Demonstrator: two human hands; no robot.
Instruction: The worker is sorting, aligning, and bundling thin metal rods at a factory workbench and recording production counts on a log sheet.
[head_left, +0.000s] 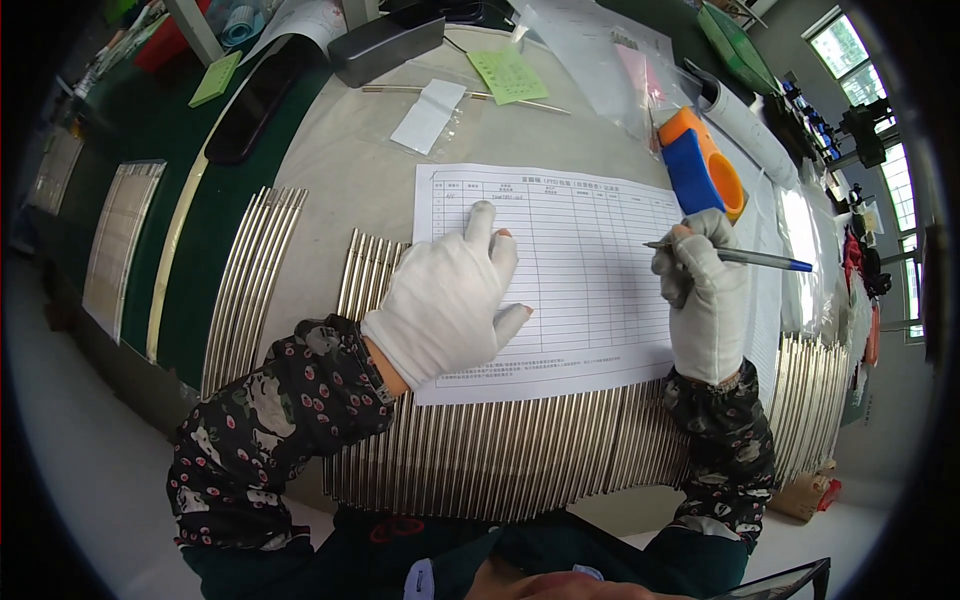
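Note:
A white printed form with a ruled table lies in front of me, with a little handwriting in its top row. My left hand, in a white glove, rests on the form's left part with its fingers spread. One of those fingers points up at the written row. My right hand, gloved as well, grips a blue-capped pen over the form's right edge. The pen's tip points left, and I cannot tell whether it touches the paper. Beneath the form's lower edge lies a long row of thin metal rods.
More metal rods lie in groups at the left and right. Behind the form are a blue and orange tape dispenser, green sticky notes, a white slip and a dark case. A black phone lies far left.

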